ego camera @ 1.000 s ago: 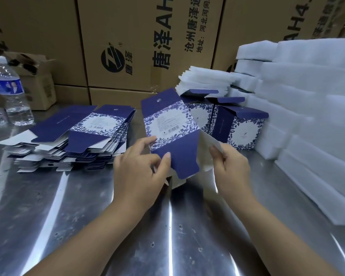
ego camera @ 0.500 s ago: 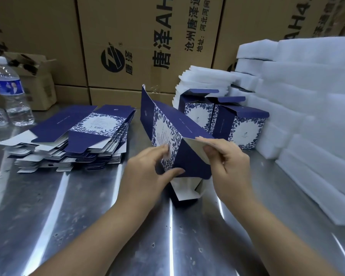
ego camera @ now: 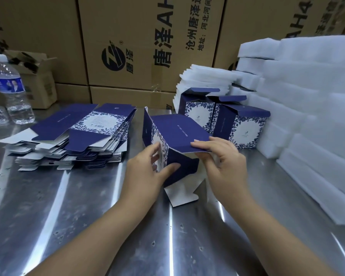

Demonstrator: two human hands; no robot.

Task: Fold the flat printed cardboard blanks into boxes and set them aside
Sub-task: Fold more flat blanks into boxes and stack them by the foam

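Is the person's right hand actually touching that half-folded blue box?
Touching. In the head view, fingers of the right hand lie on the near top edge of the half-folded box.

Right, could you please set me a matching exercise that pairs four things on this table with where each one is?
Things:
1. bottle
2. blanks
3. half-folded box
4. foam

Places:
A. held by the left hand and right hand
B. upright, far left
C. stacked on the right
D. piled flat, left of centre

Pairs: 1-B, 2-D, 3-A, 4-C.
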